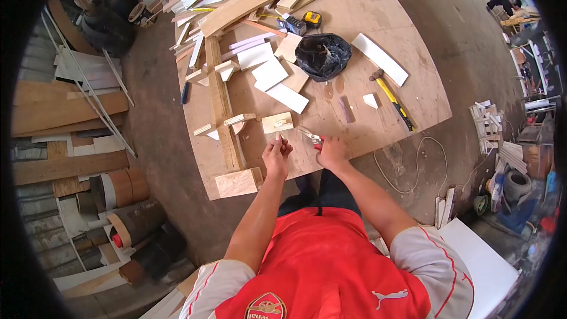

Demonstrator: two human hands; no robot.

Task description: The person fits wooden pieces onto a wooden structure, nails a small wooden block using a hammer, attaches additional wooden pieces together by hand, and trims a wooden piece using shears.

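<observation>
My right hand (333,153) is closed around red-handled pliers (315,139), whose metal jaws point left over the table's near edge. Fingers pinched together, my left hand (276,156) is just left of the pliers; whatever it holds is too small to make out. Just beyond its fingertips lies a small wooden block (270,124) with a small light piece on top. Left of that hand, a long wooden beam (219,91) with short crosspieces runs away from me, its near end at a thick wood block (236,184).
The plywood table (378,136) carries a hammer (391,97), a black plastic bag (339,65), a tape measure (312,19) and white boards (381,59). Offcuts pile up at its far left. A cable (416,168) loops across the floor. Another person (505,0) is far right.
</observation>
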